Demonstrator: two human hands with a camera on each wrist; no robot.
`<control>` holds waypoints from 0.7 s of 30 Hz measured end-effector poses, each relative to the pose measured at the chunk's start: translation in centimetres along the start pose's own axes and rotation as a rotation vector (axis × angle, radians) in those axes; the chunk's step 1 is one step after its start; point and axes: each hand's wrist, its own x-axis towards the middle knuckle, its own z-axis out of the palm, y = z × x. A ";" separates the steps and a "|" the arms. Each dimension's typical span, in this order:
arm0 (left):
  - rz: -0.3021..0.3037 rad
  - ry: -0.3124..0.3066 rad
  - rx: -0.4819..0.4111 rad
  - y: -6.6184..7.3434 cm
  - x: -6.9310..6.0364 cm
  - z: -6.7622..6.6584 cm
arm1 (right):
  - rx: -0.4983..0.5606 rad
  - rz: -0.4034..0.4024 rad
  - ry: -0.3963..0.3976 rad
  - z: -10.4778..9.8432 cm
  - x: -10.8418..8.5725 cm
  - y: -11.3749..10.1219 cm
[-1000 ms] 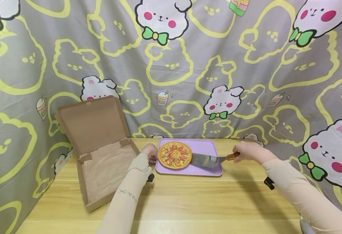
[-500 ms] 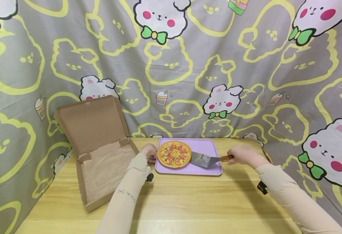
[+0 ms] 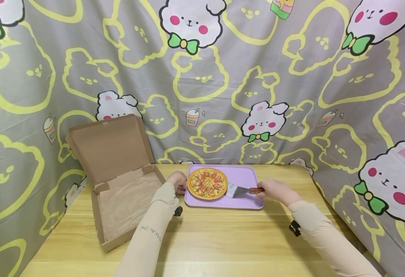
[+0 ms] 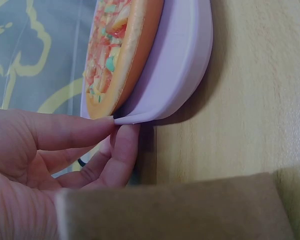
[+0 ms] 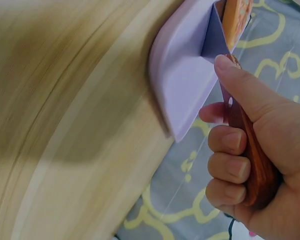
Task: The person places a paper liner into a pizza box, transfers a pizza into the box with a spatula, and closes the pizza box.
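A round pizza (image 3: 207, 184) lies on the left part of a purple tray (image 3: 245, 173). My left hand (image 3: 178, 181) pinches the tray's left rim; in the left wrist view the thumb (image 4: 75, 131) is on top and the fingers are below. My right hand (image 3: 275, 190) grips the wooden handle (image 5: 257, 170) of a metal spatula (image 3: 236, 191), thumb along its top. The spatula's blade reaches the pizza's right edge, and its front part is hidden under the pizza.
An open cardboard box (image 3: 129, 207) with a brown paper lining stands left of the tray, its lid (image 3: 110, 150) raised against the patterned curtain (image 3: 202, 88). The wooden table (image 3: 223, 242) extends in front. A box edge (image 4: 175, 210) is close below the left hand.
My right hand has moved left with the spatula, and more of the blade is now under the pizza. The left hand stays at the tray's rim.
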 end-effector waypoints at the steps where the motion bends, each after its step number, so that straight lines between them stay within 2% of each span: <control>1: 0.001 0.001 -0.001 0.0 0.0 0.1 | -0.007 0.001 0.004 0.1 0.1 -0.2; 10: 0.034 -0.011 0.000 -0.2 -0.3 -0.1 | -0.006 0.043 0.035 0.7 1.3 -2.1; 14: 0.028 0.002 0.016 -0.2 -0.3 0.1 | 0.008 0.052 0.041 0.8 1.6 -2.6; 18: 0.013 0.018 0.034 -0.4 1.2 0.3 | 0.005 0.065 0.043 1.2 1.7 -2.6; 19: 0.017 -0.002 0.026 -0.8 2.6 0.2 | 0.000 0.068 0.043 1.3 1.7 -2.6; 21: 0.017 -0.005 0.033 -0.9 3.2 0.2 | -0.012 0.064 0.048 1.6 1.6 -2.4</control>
